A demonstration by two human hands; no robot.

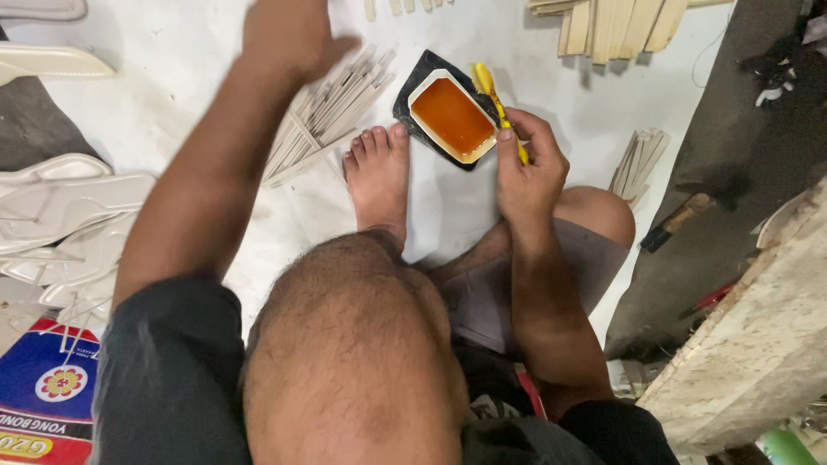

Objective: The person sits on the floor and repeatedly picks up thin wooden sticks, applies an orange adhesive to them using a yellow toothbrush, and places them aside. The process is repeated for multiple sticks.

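Note:
My right hand (527, 168) grips a yellow brush (493, 96) whose head rests at the far rim of a white rectangular tray (424, 84) filled with amber glue. The tray sits on a black pad (412, 86) on a white sheet. My left hand (289, 34) reaches forward over a fanned pile of thin pale strips (332, 112), fingers loosely curled; I cannot tell if it holds anything. My bare foot (377, 168) lies between the strips and the tray.
Pale shoe-sole cutouts (65, 215) are stacked at the left. More strips (616, 26) lie at the top, and a small bundle (639, 159) at the right. A hammer (676, 222) lies on the dark floor. A rough wooden block (758, 336) stands at the right, and a blue and red packet (47, 392) lies at the bottom left.

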